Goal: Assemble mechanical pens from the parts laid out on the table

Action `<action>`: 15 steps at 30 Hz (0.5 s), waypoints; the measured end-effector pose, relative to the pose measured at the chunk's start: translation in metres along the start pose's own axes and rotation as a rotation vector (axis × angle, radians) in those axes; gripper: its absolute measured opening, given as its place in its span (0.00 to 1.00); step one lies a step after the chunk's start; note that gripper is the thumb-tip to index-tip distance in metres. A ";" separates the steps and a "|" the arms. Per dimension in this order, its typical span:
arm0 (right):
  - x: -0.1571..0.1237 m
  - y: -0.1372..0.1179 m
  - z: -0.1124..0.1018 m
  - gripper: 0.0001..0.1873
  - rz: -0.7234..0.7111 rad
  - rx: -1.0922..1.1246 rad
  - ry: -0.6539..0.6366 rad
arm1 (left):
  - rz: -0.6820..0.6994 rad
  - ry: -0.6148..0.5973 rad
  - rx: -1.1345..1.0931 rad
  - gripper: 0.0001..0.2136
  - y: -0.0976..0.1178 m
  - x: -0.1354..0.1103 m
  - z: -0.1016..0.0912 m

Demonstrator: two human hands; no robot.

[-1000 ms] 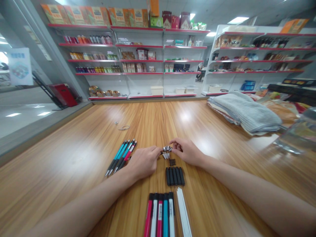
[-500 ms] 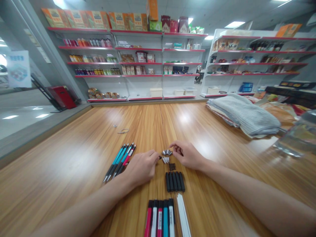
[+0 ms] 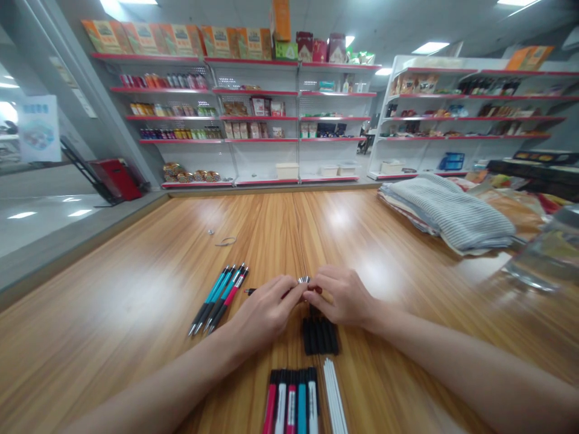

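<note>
My left hand point(image 3: 266, 307) is closed around a pen point(image 3: 250, 292), whose dark and red end pokes out on the left. Fingers pinched, my right hand point(image 3: 347, 296) meets the left at the pen's other end; any small part between its fingertips is hidden. Just behind the fingertips lie small silvery cone tips point(image 3: 303, 279). A row of black rubber grips point(image 3: 320, 337) sits below the hands. Nearer to me are coloured pen barrels point(image 3: 292, 401) and a bundle of white refills point(image 3: 335, 398). Several whole pens point(image 3: 219, 299) rest left of my left hand.
Farther back on the wooden table point(image 3: 149, 259) is a thin looped strip point(image 3: 226, 242) with a tiny piece point(image 3: 210, 232) beside it. Folded striped cloth point(image 3: 452, 211) and a clear container point(image 3: 547, 253) occupy the right. Stocked shelves point(image 3: 257, 141) stand beyond the table.
My right hand has moved left and nearer to me, from beside the cone tips to the pen's end. My hands now meet and cover the small parts behind the grips.
</note>
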State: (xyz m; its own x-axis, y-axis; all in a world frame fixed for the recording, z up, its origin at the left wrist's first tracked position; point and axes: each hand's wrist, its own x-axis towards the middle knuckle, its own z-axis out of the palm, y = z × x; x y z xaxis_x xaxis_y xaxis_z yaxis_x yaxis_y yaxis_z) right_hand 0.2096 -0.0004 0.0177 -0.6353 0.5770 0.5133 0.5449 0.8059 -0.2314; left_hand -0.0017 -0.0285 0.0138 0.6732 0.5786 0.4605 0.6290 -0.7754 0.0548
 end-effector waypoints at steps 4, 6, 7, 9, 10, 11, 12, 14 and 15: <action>0.000 0.001 0.002 0.14 0.001 -0.027 0.015 | -0.019 0.001 0.033 0.12 -0.003 0.000 -0.001; 0.000 0.002 0.001 0.12 0.018 -0.003 0.042 | -0.040 0.018 0.046 0.12 -0.005 0.000 0.000; 0.000 0.002 0.001 0.11 0.026 0.013 0.051 | -0.053 0.023 0.044 0.11 -0.005 0.000 0.001; 0.000 0.003 0.000 0.10 0.041 0.040 0.063 | -0.078 0.023 0.027 0.10 -0.004 0.000 0.002; 0.000 0.003 0.000 0.10 0.046 0.047 0.066 | -0.088 0.021 0.021 0.09 -0.004 0.000 0.002; 0.001 0.004 -0.001 0.10 0.050 0.051 0.067 | -0.096 0.016 0.021 0.09 -0.003 0.000 0.001; 0.001 0.004 -0.001 0.10 0.052 0.049 0.065 | -0.100 0.013 0.030 0.09 -0.003 0.000 0.001; 0.000 0.004 -0.001 0.11 0.046 0.030 0.043 | -0.095 -0.006 0.059 0.09 -0.003 0.000 -0.001; 0.000 0.004 -0.001 0.11 0.038 0.014 0.029 | -0.090 -0.016 0.076 0.10 -0.003 0.000 -0.001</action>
State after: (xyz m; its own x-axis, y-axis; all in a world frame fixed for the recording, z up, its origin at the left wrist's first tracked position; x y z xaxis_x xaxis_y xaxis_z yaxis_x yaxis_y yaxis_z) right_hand 0.2128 0.0028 0.0177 -0.5978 0.6034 0.5277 0.5609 0.7852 -0.2625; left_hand -0.0040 -0.0262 0.0150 0.6187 0.6492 0.4423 0.7144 -0.6993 0.0270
